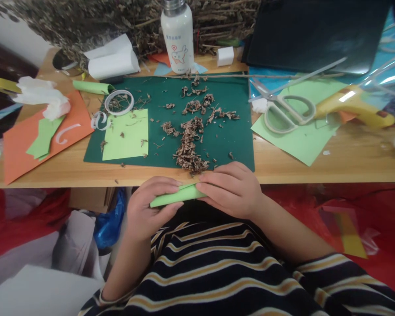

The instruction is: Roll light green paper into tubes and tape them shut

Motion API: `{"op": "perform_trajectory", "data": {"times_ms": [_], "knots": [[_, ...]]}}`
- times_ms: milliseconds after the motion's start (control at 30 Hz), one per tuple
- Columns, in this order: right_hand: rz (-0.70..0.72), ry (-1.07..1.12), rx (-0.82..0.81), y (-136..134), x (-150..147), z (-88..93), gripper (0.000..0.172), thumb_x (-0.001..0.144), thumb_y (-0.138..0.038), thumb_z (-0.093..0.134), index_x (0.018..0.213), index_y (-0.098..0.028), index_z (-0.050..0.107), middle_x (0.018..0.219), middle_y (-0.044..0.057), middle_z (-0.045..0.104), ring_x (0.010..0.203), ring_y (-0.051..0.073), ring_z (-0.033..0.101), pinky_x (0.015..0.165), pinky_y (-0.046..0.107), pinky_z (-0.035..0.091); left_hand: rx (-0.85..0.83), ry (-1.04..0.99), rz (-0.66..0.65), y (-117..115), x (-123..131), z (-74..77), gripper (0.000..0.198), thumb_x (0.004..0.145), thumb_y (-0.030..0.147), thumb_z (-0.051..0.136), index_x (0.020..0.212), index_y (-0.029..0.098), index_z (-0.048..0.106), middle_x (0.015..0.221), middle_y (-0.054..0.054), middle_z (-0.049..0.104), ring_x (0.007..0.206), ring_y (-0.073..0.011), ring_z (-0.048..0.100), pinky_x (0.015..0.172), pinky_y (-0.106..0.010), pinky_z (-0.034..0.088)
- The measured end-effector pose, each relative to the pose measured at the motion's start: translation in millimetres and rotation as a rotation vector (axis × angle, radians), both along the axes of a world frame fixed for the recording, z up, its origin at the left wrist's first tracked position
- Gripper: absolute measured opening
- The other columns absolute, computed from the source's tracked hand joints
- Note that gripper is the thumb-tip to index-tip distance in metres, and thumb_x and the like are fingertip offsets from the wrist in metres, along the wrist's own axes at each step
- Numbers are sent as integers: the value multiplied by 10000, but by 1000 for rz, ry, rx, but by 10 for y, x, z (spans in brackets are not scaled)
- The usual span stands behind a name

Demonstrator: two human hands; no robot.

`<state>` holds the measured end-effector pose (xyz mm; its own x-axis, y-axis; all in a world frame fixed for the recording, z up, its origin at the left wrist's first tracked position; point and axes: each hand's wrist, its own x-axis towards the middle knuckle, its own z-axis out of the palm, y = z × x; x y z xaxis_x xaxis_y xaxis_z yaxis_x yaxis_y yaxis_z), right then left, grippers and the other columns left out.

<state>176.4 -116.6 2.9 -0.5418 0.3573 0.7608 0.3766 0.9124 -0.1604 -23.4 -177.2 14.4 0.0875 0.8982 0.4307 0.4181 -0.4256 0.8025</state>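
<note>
Between my hands, just off the table's front edge, is a rolled piece of light green paper (171,196). My left hand (148,206) grips its left end, thumb below and fingers above. The fingers of my right hand (233,191) close over its right end and hide that part. Directly beyond my hands, a heap of crumbled dry brown leaves (189,147) lies on the dark green cutting mat (233,149). A flat yellow-green paper square (128,147) rests on the mat's left side, with leaf bits on it.
Scissors (285,112) and a yellow glue gun (355,105) lie at right on green paper. A white bottle (177,37) stands at the back. Tape rolls (119,103), orange paper (16,153) and a paper roll (113,66) are at left; dried branches (118,22) lie behind.
</note>
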Motion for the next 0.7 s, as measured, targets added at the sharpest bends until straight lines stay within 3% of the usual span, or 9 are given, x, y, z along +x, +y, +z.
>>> {"op": "perform_trajectory", "data": {"times_ms": [400,567,700], "knots": [[20,40,-52,-40,-43,15,187,756,-258,624,928,-187,606,819,1,687,756,127,567,636,267,424,-7,32,17,-44,-3,102,257,647,38,644,850,188,596,867,-26,639,789,-131,603,711,-270,511],[-55,41,-88,-68,-72,81,81,747,-189,621,820,-221,607,779,-29,680,740,131,553,712,315,412,13,156,8,-50,-27,146,242,670,73,640,863,203,576,886,-27,638,794,-130,605,717,-269,516],[-118,43,-81,-79,-95,117,105,728,-153,621,769,-243,587,757,-47,670,734,132,548,810,367,394,31,261,-13,-65,-56,201,260,685,108,648,909,206,559,947,-44,624,836,-139,606,751,-273,512]]}}
